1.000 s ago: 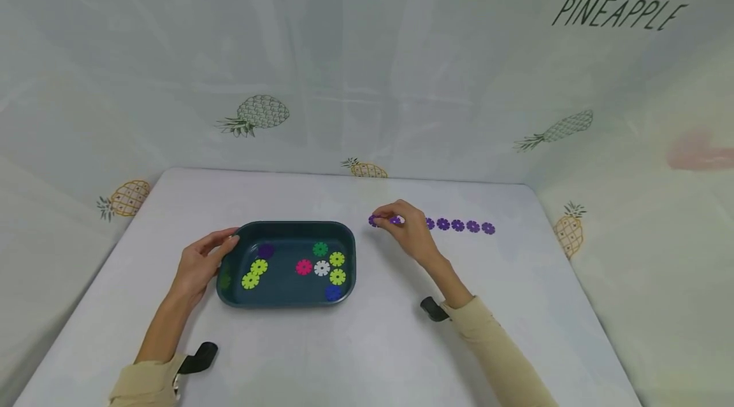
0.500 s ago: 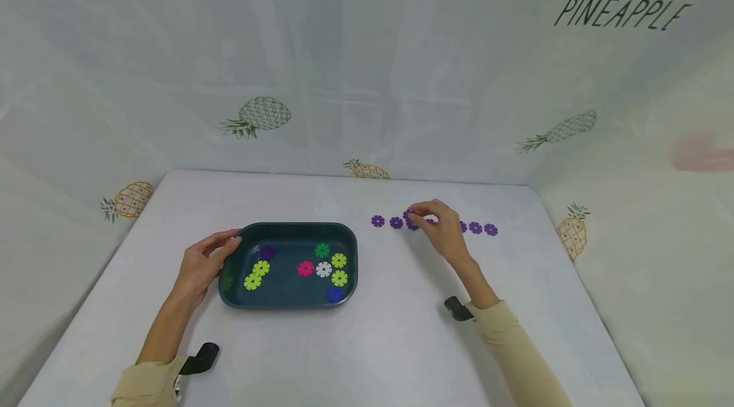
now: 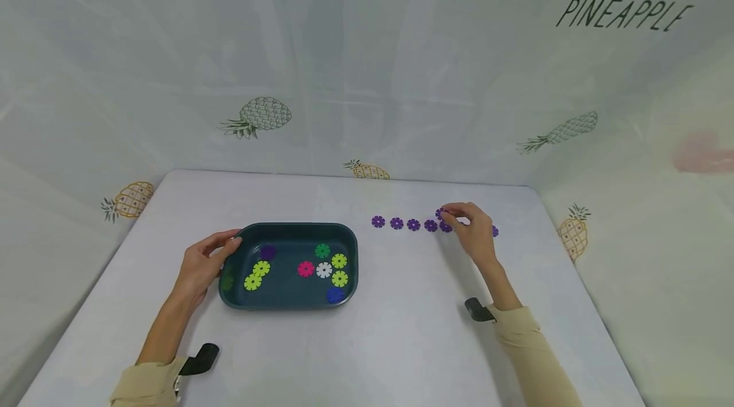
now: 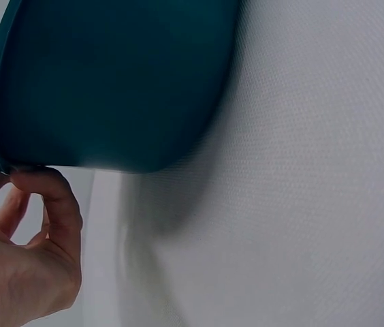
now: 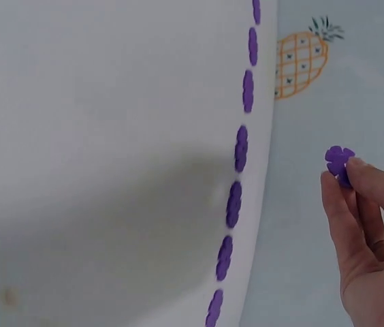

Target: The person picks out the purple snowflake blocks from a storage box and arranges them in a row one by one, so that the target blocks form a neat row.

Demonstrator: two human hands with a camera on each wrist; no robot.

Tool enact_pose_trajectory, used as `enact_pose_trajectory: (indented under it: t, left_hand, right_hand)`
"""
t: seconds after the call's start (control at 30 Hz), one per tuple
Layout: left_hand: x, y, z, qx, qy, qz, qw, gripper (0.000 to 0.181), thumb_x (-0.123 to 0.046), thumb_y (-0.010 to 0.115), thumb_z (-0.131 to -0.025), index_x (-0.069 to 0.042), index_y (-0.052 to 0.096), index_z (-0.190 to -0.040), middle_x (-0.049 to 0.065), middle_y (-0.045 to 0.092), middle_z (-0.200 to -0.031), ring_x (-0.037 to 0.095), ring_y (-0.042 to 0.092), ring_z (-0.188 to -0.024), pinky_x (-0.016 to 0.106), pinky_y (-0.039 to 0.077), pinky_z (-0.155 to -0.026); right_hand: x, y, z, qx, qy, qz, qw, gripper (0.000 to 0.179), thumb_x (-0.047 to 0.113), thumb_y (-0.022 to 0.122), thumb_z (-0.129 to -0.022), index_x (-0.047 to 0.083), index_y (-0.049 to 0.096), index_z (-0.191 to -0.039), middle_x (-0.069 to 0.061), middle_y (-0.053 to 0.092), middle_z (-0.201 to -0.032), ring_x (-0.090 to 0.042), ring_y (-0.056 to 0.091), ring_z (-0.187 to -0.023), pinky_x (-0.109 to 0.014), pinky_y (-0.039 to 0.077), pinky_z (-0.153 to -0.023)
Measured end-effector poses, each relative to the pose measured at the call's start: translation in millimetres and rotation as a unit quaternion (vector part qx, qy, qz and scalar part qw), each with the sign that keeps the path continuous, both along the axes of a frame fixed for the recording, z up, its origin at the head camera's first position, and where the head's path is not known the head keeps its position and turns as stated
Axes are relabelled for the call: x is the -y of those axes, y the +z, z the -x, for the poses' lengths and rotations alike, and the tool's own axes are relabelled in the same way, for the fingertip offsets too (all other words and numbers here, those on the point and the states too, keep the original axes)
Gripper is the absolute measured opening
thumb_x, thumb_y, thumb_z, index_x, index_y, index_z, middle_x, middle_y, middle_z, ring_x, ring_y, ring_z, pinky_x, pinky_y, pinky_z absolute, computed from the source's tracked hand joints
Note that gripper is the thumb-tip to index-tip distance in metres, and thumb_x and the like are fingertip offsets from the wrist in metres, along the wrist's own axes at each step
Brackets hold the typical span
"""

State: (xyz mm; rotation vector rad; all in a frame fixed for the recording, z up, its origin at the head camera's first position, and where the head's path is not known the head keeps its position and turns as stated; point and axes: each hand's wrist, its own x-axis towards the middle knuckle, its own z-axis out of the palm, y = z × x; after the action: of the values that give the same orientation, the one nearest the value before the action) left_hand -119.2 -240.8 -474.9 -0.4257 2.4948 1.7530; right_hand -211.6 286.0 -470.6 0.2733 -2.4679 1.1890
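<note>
My left hand (image 3: 197, 264) pinches the left rim of a dark teal tray (image 3: 287, 302), thumb over the edge and fingers curled beneath, as the left wrist view shows. Inside the tray lie several notched plastic discs: yellow, green, blue, a pink disc (image 3: 306, 269) and a white disc (image 3: 323, 270). Between thumb and fingertips my right hand (image 3: 474, 235) holds a purple flower-shaped disc (image 5: 337, 158), raised above the table. Below it runs a row of similar purple discs (image 3: 413, 225), spaced slightly apart; the hand hides part of this row in the head view.
The white table (image 3: 390, 343) ends at a back edge behind the row, with a pineapple-print curtain (image 3: 367, 76) hanging past it. A black wrist mount (image 3: 199, 359) juts out from my left cuff, another wrist mount (image 3: 478, 309) from the right.
My right hand has moved rightward along the purple row, carrying the purple disc and uncovering the discs at the left end. The left hand and tray have stayed in place.
</note>
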Motion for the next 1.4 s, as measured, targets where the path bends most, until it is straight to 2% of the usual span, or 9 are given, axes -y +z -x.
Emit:
enact_pose_trajectory:
  t: [0.1,0.2,0.4,0.53,0.6,0.73,0.87,1.23,1.4]
  left_hand:
    - [-0.3,0.4,-0.2,-0.003,-0.001,0.000,1.0000,0.064,-0.049,0.062,-0.101,-0.006,0.054,-0.148,0.015,0.049,-0.145,0.015,0.051,-0.107,0.024,0.053,-0.074]
    - [-0.1,0.2,-0.2,-0.006,0.000,-0.001,1.0000,0.063,-0.048,0.062,-0.101,-0.006,0.054,-0.148,0.015,0.049,-0.145,0.016,0.052,-0.107,0.024,0.053,-0.073]
    - [0.4,-0.2,-0.2,-0.003,0.001,-0.002,1.0000,0.065,-0.050,0.061,-0.101,-0.006,0.053,-0.148,0.016,0.048,-0.147,0.015,0.051,-0.109,0.023,0.053,-0.076]
    - [0.7,0.6,-0.5,0.000,0.001,-0.003,1.0000,0.066,-0.051,0.061,-0.101,-0.007,0.053,-0.149,0.016,0.047,-0.149,0.013,0.051,-0.109,0.024,0.053,-0.076]
    - [1.0,0.4,-0.5,0.000,0.001,-0.004,1.0000,0.065,-0.051,0.062,-0.101,-0.006,0.053,-0.149,0.016,0.047,-0.149,0.013,0.051,-0.109,0.024,0.053,-0.076]
    - [1.6,-0.7,0.0,-0.001,0.001,-0.003,1.0000,0.065,-0.051,0.061,-0.101,-0.007,0.053,-0.149,0.016,0.047,-0.148,0.015,0.050,-0.109,0.024,0.052,-0.075]
    - [1.7,-1.5,0.4,-0.002,0.001,-0.006,1.0000,0.065,-0.051,0.062,-0.101,-0.007,0.053,-0.148,0.015,0.048,-0.148,0.016,0.050,-0.109,0.023,0.053,-0.075]
    - [1.2,-1.3,-0.3,-0.007,0.001,-0.012,0.9999,0.064,-0.050,0.062,-0.101,-0.006,0.054,-0.147,0.015,0.048,-0.146,0.013,0.052,-0.105,0.022,0.053,-0.075]
    - [1.0,-1.4,-0.3,-0.011,0.002,-0.013,0.9998,0.064,-0.049,0.063,-0.101,-0.006,0.055,-0.147,0.014,0.049,-0.144,0.012,0.053,-0.103,0.022,0.053,-0.075]
  right_hand:
    - [-10.1,-1.9,-1.8,0.001,-0.022,-0.004,0.9998,0.016,0.007,0.077,-0.093,0.001,0.076,-0.108,-0.015,0.073,-0.103,-0.032,0.069,-0.097,-0.032,0.051,-0.078]
    - [-20.6,-4.3,-2.5,0.001,-0.042,-0.006,0.9991,0.016,0.007,0.076,-0.093,0.001,0.076,-0.109,-0.016,0.073,-0.105,-0.032,0.069,-0.096,-0.033,0.050,-0.080]
    - [-41.6,-7.2,-2.6,0.012,-0.085,-0.008,0.9963,0.017,0.009,0.075,-0.095,0.001,0.076,-0.110,-0.016,0.073,-0.106,-0.026,0.068,-0.094,-0.014,0.044,-0.074]
    - [-54.7,-9.8,-3.2,0.015,-0.106,-0.005,0.9942,0.017,0.010,0.074,-0.096,0.000,0.076,-0.110,-0.017,0.073,-0.106,-0.020,0.066,-0.094,-0.016,0.043,-0.076]
    - [-61.1,-11.9,-3.3,0.012,-0.118,-0.007,0.9929,0.016,0.009,0.075,-0.096,0.000,0.076,-0.109,-0.017,0.074,-0.105,-0.010,0.064,-0.090,-0.017,0.043,-0.075]
    - [-73.2,-15.4,-4.4,0.021,-0.143,-0.005,0.9896,0.016,0.009,0.074,-0.096,-0.001,0.076,-0.108,-0.018,0.074,-0.104,0.007,0.057,-0.083,-0.009,0.041,-0.065]
    - [-83.2,-17.4,-6.4,0.032,-0.167,-0.002,0.9854,0.016,0.009,0.074,-0.096,-0.001,0.076,-0.108,-0.019,0.074,-0.104,0.012,0.054,-0.080,-0.007,0.041,-0.065]
    - [-108.8,-27.9,-11.0,0.114,-0.228,0.001,0.9668,0.021,0.013,0.070,-0.099,-0.002,0.074,-0.114,-0.022,0.073,-0.109,0.006,0.052,-0.080,-0.009,0.041,-0.067]
    - [-114.6,-31.6,-13.1,0.150,-0.233,-0.016,0.9607,0.023,0.013,0.067,-0.101,-0.004,0.073,-0.115,-0.024,0.072,-0.111,-0.013,0.059,-0.087,-0.012,0.041,-0.066]
